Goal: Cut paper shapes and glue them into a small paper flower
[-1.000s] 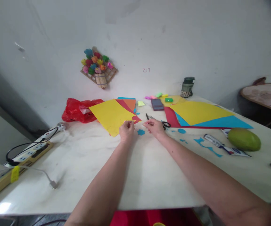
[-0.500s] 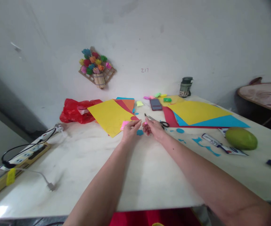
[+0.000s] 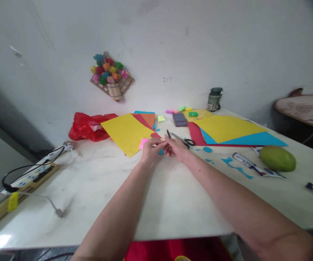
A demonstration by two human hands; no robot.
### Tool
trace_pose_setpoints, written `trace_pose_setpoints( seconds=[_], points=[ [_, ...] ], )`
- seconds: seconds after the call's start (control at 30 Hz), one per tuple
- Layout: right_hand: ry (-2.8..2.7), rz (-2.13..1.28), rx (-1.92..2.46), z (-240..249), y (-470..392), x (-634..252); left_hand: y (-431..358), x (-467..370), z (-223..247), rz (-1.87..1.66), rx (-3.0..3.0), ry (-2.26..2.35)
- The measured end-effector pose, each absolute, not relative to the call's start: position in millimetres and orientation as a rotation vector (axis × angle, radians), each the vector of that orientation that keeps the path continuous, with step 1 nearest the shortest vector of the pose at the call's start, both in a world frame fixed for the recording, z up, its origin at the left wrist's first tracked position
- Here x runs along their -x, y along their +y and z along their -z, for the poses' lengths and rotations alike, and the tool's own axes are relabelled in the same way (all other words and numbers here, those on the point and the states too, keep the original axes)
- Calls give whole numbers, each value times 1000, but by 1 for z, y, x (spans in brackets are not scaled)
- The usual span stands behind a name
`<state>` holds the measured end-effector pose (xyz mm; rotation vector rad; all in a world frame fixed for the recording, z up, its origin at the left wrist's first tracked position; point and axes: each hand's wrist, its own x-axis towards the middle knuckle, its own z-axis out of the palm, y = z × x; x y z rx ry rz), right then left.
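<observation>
My left hand [image 3: 152,148] and my right hand [image 3: 175,146] meet over the middle of the table, fingertips touching. Both are closed in a pinch, and the fingers hide what lies between them. Half a second ago a small pink piece showed at my right fingertips. A pink packet [image 3: 143,143] sits beside my left hand, at the edge of a yellow sheet [image 3: 127,134]. Just beyond my right hand lie black-handled scissors [image 3: 190,142] and a dark pen [image 3: 168,133]. A blue paper circle [image 3: 160,152] is partly hidden below my fingers.
Yellow paper [image 3: 227,127] overlaps blue and red sheets on the right. Blue scraps [image 3: 236,166], glue tubes [image 3: 254,165] and a green fruit [image 3: 277,158] lie nearer. A phone [image 3: 180,120] and bottle [image 3: 214,99] are behind. Leftward are a red bag [image 3: 88,127] and power strip [image 3: 33,177].
My hands have come together, the fingertips closing the small gap between them. The pink piece at my right fingertips is now hidden. The view has shifted slightly.
</observation>
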<state>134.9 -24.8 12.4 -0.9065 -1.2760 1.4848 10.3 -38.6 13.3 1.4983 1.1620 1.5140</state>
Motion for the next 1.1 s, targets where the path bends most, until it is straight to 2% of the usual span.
trace_pose_setpoints(
  seconds=[0.23, 0.43, 0.57, 0.67, 0.93, 1.1],
  points=[
    [-1236, -1337, 933, -17, -21, -139, -36, -4, -18, -1506, -1496, 1176],
    [-1546, -827, 1243, -1, -4, -151, -29, 8, -13, -1645, -1238, 1288],
    [-1876, -386, 1224, 8, 4, -154, -27, 13, -11, -1694, -1083, 1389],
    [-2025, -177, 1205, 11, 7, -152, -26, 16, -11, -1690, -1053, 1458],
    [-2156, -41, 1134, 15, 5, -152, -16, 24, 0, -1592, -1228, 1607],
    [-2177, -46, 1095, 15, 4, -154, -21, 21, -5, -1449, -1521, 1880]
  ],
)
